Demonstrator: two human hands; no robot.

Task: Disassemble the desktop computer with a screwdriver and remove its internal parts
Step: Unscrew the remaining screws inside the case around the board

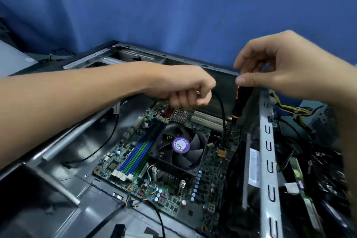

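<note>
An open desktop case (63,147) lies on its side with the green motherboard (210,166) inside. A black CPU fan (180,146) with a purple label sits at the board's centre, beside blue and green memory slots (139,152). My right hand (286,67) pinches the top of a black-and-orange screwdriver (238,104), which stands upright with its tip down on the board's far right part. My left hand (185,89) is curled into a fist over the board's far edge and grips a black cable (222,114) that hangs down to the board.
The case's grey rear panel (267,152) with slots runs down the right. Beyond it lie removed parts: a power supply (326,120) with yellow and black wires, and a tangle of cables (316,162). A blue curtain (173,9) hangs behind.
</note>
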